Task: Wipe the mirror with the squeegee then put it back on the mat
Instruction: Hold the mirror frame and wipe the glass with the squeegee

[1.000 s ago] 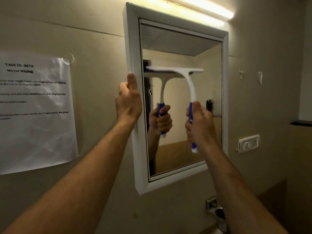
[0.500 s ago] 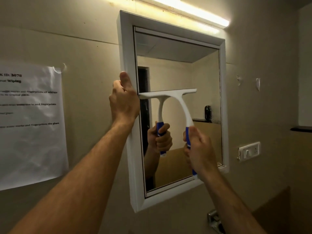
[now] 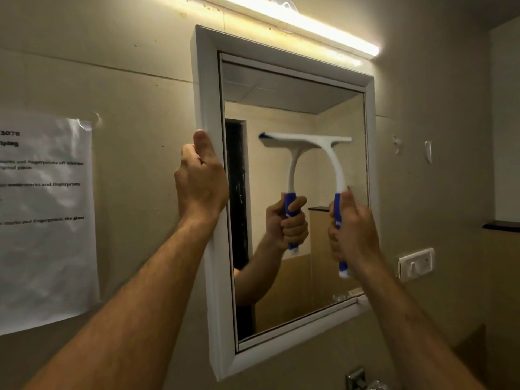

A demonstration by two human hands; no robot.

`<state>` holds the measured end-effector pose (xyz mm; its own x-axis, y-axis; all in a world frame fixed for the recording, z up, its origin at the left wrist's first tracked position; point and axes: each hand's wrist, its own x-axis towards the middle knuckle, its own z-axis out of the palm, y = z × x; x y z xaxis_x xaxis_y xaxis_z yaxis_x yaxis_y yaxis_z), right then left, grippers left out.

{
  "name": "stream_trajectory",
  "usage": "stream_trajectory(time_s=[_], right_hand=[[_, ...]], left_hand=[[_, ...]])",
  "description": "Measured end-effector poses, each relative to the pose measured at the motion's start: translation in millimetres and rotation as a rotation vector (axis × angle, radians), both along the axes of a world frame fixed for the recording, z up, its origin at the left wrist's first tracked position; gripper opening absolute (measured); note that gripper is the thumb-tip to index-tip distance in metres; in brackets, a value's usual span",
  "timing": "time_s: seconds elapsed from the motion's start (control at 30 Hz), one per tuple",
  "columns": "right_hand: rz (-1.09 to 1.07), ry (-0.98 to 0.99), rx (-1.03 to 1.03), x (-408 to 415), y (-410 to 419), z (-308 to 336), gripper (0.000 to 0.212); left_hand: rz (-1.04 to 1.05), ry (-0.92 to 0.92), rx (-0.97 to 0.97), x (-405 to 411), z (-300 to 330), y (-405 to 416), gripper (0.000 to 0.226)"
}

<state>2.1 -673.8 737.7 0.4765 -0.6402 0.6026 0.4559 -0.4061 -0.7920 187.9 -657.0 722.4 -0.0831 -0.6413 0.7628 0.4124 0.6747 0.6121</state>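
- Fig., head view, nearest first: I see both forearms rising from the lower edge twd the wall.
- Left hand (image 3: 201, 182): closed round the left side of the mirror's white frame (image 3: 206, 114), thumb up along the frame's front, fingers wrapped behind the edge.
- Right hand (image 3: 353, 235): fist closed on the blue grip of the squeegee (image 3: 336, 164); grip end sticks out below the fist.
- Squeegee: white neck curves up and left to the blade, which lies level against the mirror (image 3: 295, 91) glass, approx. mid-height, right half. Reflection of hand + tool shows just left of it.
- Behind, on the wall: printed sheet (image 3: 45, 220) taped at left; lit tube light (image 3: 298, 22) above the mirror; switch plate (image 3: 416, 263) at right, below the mirror's mid-height; small hook (image 3: 428, 152) right of the frame.
- Mat: not in view.
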Motion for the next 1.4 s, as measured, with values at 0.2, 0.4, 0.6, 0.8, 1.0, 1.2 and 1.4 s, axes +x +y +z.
stream_trajectory(time_s=[0.2,0.4,0.6,0.8,1.0,1.2,1.4], right_hand=[[-0.015,-0.015,0.002,-11,-11,2,0.045],[-0.041,-0.053,0.031,-7,-34,66,0.046],[0.015,-0.023,0.047,0,-31,13,0.045],[-0.072,-0.051,-0.006,-6,-36,37,0.044],[-0.051,-0.093,0.048,-3,-50,90,0.044],[0.029,-0.044,0.051,0,-55,31,0.046],[-0.032,-0.029,0.007,-13,-60,40,0.045]], left_hand=[[0.12,-0.045,0.164,15,1,-27,0.035],[0.065,0.009,0.195,15,55,-45,0.036],[-0.177,-0.091,0.238,13,18,-57,0.033],[-0.08,-0.059,0.218,14,39,-57,0.035],[0.038,-0.014,0.21,8,83,-66,0.036],[-0.127,-0.084,0.253,16,42,-69,0.035],[0.087,-0.092,0.208,19,43,-71,0.036]])
